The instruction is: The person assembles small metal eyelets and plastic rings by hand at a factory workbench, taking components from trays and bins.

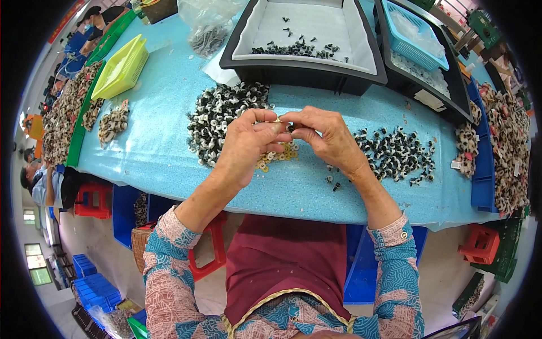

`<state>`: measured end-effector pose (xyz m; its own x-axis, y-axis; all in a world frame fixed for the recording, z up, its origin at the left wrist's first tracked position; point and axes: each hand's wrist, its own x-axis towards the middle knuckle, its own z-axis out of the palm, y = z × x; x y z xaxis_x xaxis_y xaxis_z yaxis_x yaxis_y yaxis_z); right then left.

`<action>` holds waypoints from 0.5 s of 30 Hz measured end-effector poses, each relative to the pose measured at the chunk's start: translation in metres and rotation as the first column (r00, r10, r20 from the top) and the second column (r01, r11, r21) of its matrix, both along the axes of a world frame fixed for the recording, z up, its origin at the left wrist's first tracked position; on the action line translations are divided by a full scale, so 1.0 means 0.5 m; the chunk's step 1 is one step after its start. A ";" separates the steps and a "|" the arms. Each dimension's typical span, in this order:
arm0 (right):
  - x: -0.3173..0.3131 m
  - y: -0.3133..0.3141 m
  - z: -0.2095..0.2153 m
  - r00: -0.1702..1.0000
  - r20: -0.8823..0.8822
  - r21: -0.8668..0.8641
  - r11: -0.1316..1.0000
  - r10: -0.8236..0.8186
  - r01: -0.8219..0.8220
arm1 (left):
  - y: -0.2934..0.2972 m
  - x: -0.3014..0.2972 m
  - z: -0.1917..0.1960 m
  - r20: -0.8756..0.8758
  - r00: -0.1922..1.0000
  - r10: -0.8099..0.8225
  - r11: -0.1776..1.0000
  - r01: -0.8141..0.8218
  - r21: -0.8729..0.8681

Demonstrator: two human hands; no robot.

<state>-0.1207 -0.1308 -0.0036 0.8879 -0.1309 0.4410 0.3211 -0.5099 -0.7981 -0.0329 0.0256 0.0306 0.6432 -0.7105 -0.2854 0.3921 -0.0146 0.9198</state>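
My left hand (245,141) and my right hand (324,134) meet over the blue-covered table, thumbs and fingers pinched. At the left fingertips shows a tiny pale yellow piece (278,120), perhaps a washer; its shape is mostly hidden. Between my right thumb and fingers sits a small black piece (290,129), partly covered. Below the hands lie loose yellow washers (274,161). A dense heap of black stemmed pieces and white rings (212,121) lies beside my left hand. Right of my right wrist spreads a pile of black stemmed pieces with white rings (398,155).
Behind the hands stands a black tray (305,76) lined in white, holding black stemmed pieces. A second black bin (423,93) carries a blue basket (415,37). At left are a yellow-green basket (121,68) and patterned plush pieces (114,123); a blue crate (483,164) borders the right.
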 end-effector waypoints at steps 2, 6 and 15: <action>0.005 -0.008 0.003 0.998 0.058 -0.259 0.966 0.007 0.008 | 0.012 0.005 0.004 -0.068 0.998 -0.018 0.999 0.016 -0.027; -0.005 -0.027 0.027 1.000 0.029 0.047 0.999 0.004 -0.005 | 0.053 0.003 0.015 0.075 0.993 0.089 0.994 -0.084 -0.065; -0.014 -0.059 0.019 0.972 -0.204 0.371 0.910 -0.113 0.183 | 0.161 -0.095 -0.086 0.670 0.704 0.236 0.959 -0.281 -0.042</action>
<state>-0.1277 -0.1603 0.0058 0.9030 -0.3948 0.1696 0.1039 -0.1824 -0.9777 -0.0805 0.1060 -0.0124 0.8388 -0.4840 0.2492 -0.3198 -0.0677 0.9451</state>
